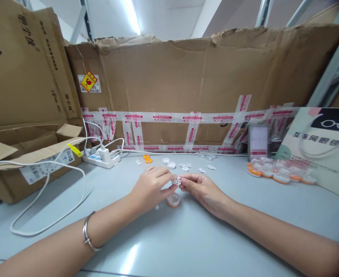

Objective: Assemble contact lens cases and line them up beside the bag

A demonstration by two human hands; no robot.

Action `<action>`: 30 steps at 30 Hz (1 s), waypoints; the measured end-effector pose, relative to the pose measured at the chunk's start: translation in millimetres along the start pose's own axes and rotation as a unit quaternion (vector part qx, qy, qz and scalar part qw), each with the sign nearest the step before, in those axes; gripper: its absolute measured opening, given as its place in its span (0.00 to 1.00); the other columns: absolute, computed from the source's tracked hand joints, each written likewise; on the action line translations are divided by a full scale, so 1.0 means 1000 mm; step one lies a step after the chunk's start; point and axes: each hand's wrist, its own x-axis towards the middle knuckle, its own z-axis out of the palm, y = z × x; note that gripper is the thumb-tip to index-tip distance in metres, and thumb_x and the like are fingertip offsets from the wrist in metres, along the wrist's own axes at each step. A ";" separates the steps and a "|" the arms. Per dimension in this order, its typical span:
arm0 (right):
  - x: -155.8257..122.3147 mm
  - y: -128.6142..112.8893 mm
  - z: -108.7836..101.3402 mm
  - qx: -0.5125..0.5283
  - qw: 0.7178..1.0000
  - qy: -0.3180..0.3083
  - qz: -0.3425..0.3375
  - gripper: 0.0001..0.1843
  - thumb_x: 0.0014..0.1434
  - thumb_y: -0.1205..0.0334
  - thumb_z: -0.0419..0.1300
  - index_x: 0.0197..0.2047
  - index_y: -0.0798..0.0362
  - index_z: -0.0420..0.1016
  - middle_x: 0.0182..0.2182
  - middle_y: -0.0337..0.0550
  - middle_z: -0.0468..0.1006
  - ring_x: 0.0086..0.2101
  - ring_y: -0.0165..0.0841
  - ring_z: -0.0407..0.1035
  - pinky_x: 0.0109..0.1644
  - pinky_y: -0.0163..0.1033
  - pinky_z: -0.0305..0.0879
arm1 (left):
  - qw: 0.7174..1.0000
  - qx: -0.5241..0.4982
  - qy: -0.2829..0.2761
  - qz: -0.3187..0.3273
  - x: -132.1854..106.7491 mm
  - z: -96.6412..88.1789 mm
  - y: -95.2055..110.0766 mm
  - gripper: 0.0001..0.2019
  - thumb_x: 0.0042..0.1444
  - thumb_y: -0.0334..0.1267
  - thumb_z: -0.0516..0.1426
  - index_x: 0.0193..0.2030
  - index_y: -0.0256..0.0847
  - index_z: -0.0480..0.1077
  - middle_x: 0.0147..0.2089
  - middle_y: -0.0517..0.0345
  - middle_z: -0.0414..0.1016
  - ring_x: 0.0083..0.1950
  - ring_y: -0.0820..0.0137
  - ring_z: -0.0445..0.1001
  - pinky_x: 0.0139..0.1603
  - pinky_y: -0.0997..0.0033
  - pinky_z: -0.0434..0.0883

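Note:
Between the fingertips of both hands is a small white plastic part with holes (176, 181). My left hand (152, 186) pinches it from the left, and my right hand (202, 190) grips its right side between thumb and fingers. Just below, a round clear cup with an orange base (173, 200) stands on the table, apart from the hands. Beyond the fingers lie white round caps (171, 165), small white plastic pieces (185, 167) and orange rings (147, 159). A small white bit (156, 207) shows beneath my left hand, partly hidden.
At the right, several clear-topped round containers with orange and white bases (281, 172) sit before a paper bag (316, 154) and a blurred phone-like object (259, 140). An open carton (33, 165), a power strip (101, 158) and a looping white cable (84, 184) occupy the left.

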 end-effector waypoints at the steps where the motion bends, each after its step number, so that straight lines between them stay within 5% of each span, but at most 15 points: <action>1: 0.000 0.000 0.000 -0.003 1.000 -0.001 -0.001 0.15 0.42 0.53 0.67 0.31 0.54 0.78 0.27 0.40 0.74 0.31 0.28 0.64 0.42 0.38 0.60 | 1.000 -0.003 -0.001 -0.003 0.000 0.000 0.000 0.06 0.55 0.37 0.55 0.37 0.40 0.72 0.29 0.58 0.72 0.32 0.71 0.70 0.34 0.72 0.64; 12: -0.004 0.000 0.007 -0.062 0.997 0.051 -0.016 0.14 0.43 0.55 0.66 0.31 0.54 0.75 0.27 0.40 0.75 0.31 0.30 0.66 0.40 0.38 0.61 | 0.999 -0.017 0.028 0.003 0.000 0.003 0.007 0.05 0.54 0.33 0.54 0.36 0.39 0.71 0.29 0.57 0.72 0.32 0.72 0.69 0.34 0.71 0.65; 16: -0.006 -0.004 0.010 -0.022 0.999 0.035 -0.020 0.12 0.44 0.56 0.66 0.31 0.54 0.76 0.29 0.42 0.75 0.33 0.32 0.67 0.42 0.39 0.61 | 0.992 -0.117 0.031 -0.040 0.004 0.001 0.010 0.06 0.54 0.34 0.55 0.37 0.39 0.71 0.30 0.57 0.71 0.33 0.72 0.69 0.35 0.71 0.67; 21: -0.006 -0.007 0.009 0.020 0.999 0.015 -0.026 0.10 0.45 0.57 0.66 0.30 0.54 0.76 0.30 0.42 0.75 0.35 0.31 0.67 0.45 0.39 0.61 | 0.918 -0.348 0.004 -0.191 0.006 0.004 0.013 0.08 0.53 0.34 0.57 0.41 0.38 0.72 0.38 0.54 0.73 0.38 0.71 0.72 0.39 0.71 0.71; 25: -0.003 -0.007 0.002 -0.033 0.998 0.036 -0.043 0.16 0.44 0.55 0.66 0.35 0.53 0.74 0.32 0.42 0.75 0.36 0.32 0.68 0.46 0.40 0.63 | 0.871 -0.430 -0.012 -0.238 0.008 0.006 0.006 0.09 0.54 0.34 0.56 0.42 0.38 0.72 0.41 0.52 0.74 0.41 0.69 0.73 0.41 0.68 0.73; 30: -0.001 0.000 -0.008 -0.185 0.982 0.018 -0.041 0.27 0.39 0.56 0.69 0.42 0.53 0.68 0.36 0.43 0.72 0.39 0.34 0.68 0.45 0.42 0.64 | 0.916 -0.340 -0.090 -0.195 0.010 -0.003 -0.012 0.09 0.53 0.33 0.56 0.41 0.41 0.73 0.39 0.53 0.74 0.40 0.70 0.73 0.38 0.71 0.72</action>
